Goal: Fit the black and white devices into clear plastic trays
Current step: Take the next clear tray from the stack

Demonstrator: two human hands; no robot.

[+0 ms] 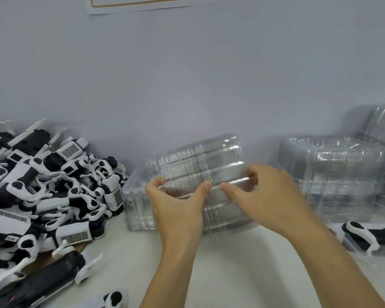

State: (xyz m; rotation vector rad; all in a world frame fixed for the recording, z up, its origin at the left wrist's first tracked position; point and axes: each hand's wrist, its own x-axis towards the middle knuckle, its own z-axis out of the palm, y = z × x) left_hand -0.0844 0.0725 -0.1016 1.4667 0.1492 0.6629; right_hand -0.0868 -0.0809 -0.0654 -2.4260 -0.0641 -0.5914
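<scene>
Your left hand (178, 203) and right hand (260, 196) both pinch one clear tray (200, 161), thumbs in front. Device pile (42, 192) at left, tray stacks (334, 174) at right; bare surface (231, 263) lies between.

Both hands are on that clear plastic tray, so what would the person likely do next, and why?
Probably pull one clear tray free and lay it flat on the table. The left hand and right hand pinch its near edge with thumbs on top, it stands tilted above more trays, and it holds no device. The pile of devices waits at left.
</scene>
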